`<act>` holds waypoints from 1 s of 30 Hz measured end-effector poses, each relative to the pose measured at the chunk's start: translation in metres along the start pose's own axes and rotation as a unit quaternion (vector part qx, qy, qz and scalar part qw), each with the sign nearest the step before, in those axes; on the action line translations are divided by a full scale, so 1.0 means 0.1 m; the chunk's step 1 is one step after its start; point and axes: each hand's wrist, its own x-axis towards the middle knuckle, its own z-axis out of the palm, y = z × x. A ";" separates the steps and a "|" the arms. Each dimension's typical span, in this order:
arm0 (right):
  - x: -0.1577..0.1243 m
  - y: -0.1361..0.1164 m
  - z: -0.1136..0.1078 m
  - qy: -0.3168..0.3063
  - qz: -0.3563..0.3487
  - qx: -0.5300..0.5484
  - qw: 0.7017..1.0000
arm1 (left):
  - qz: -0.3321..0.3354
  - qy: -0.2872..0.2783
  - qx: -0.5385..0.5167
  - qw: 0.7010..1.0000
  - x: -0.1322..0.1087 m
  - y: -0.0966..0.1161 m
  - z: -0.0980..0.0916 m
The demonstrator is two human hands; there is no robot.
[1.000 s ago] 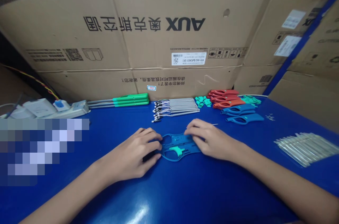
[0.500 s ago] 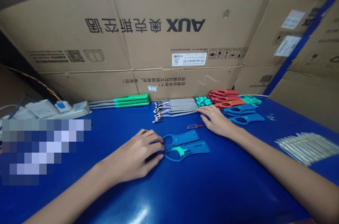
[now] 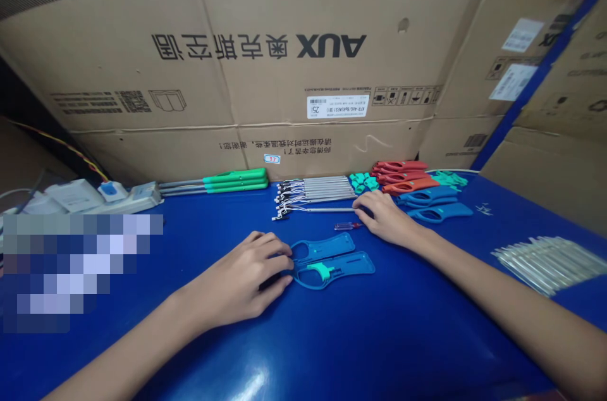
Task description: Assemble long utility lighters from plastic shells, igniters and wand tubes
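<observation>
My left hand (image 3: 251, 273) rests on the table, its curved fingers holding the left ends of two blue plastic handle halves (image 3: 337, 245). They lie side by side with their insides up, and a green trigger (image 3: 323, 271) sits in the nearer one. Farther off, my right hand (image 3: 385, 216) pinches the right end of a thin metal rod (image 3: 328, 209) with wires at its other end. That rod lies slightly apart from the row of similar wired rods (image 3: 327, 188) behind it. Just below my right fingers is a small screwdriver (image 3: 346, 226) with a clear handle.
Green caps (image 3: 364, 183), red handle shells (image 3: 401, 178), blue handle shells (image 3: 441, 211) and green triggers (image 3: 450, 179) line the back right. Clear-wrapped rods (image 3: 550, 265) lie far right. Green-handled lighters (image 3: 237, 180) and a power strip (image 3: 137, 195) are at left, before a cardboard wall (image 3: 265, 97).
My right hand has drawn one wired metal rod slightly toward me, away from the row. My left hand and the blue halves stay where they were.
</observation>
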 end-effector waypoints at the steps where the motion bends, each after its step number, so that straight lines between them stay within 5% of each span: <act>1: 0.00 0.01 0.01 0.001 -0.003 0.004 1.000 | -0.001 0.001 0.001 1.000 0.00 0.00 0.00; 9: 0.01 0.07 0.08 0.032 -0.030 0.034 0.998 | -0.001 0.012 0.006 1.000 -0.01 0.01 0.00; 30: 0.01 -0.08 -0.24 0.220 -0.069 0.092 0.969 | 0.029 0.050 0.013 0.998 0.01 -0.02 0.00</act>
